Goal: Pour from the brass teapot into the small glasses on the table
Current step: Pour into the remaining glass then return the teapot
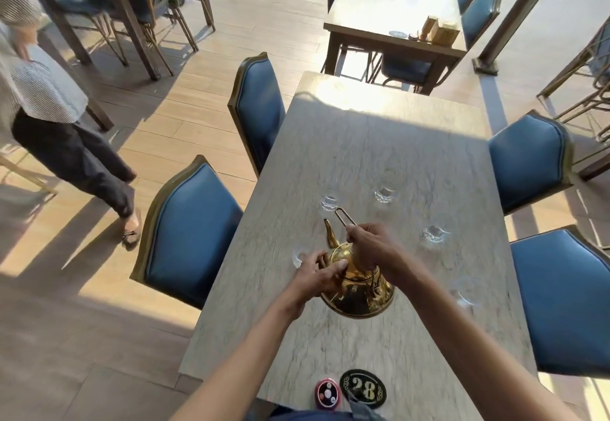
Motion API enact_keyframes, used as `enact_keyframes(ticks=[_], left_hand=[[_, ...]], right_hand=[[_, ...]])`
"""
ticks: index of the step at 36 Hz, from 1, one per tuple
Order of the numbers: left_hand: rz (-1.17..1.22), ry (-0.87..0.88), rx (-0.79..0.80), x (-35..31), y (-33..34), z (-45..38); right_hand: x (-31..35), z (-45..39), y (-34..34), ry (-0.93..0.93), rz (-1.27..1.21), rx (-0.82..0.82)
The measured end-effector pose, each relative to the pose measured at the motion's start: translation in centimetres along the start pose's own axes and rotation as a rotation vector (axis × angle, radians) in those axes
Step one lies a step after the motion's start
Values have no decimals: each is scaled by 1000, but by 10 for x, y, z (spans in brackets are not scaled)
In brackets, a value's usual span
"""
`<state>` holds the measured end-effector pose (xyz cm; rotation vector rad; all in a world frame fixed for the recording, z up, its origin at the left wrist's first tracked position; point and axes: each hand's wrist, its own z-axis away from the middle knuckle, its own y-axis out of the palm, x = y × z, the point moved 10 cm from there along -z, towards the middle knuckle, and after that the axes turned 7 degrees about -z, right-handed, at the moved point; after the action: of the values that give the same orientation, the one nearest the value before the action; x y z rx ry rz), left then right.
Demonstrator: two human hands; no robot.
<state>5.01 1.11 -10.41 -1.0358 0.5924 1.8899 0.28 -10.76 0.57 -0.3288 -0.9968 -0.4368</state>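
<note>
I stand at the near end of a long table (379, 143) with a pale, wood-grained top, its far end bright with sun and the rest in shade. My right hand (373, 249) is closed around the thin wire handle (345, 217) of the brass teapot (358, 292), which sits toward the near middle of the table with its spout (331, 233) pointing away from me. My left hand (321, 275) rests against the pot's left shoulder, fingers curled on the metal. Small glasses ring the pot: one (329, 203) just beyond the spout, one (384, 194) farther right, one (435, 234) to the right, a blurred one (465, 292) near my right forearm and another (298, 257) beside my left fingers. At the near edge lie a black round disc marked 28 (363, 388) and a small red round device (326, 393). Blue padded chairs (194, 229) flank both sides; the floor (185, 117) is light planks, and a person (49, 107) in a striped top walks at the left.
</note>
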Motion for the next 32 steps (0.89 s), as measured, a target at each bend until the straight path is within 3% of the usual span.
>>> enact_keyframes(ticks=[12,32], left_hand=[[58,-90,-1,37,4,30],[76,-102,53,43,21,40]], right_hand=[[-18,16,27,95,130,40],[-19,19,27,165,201,14]])
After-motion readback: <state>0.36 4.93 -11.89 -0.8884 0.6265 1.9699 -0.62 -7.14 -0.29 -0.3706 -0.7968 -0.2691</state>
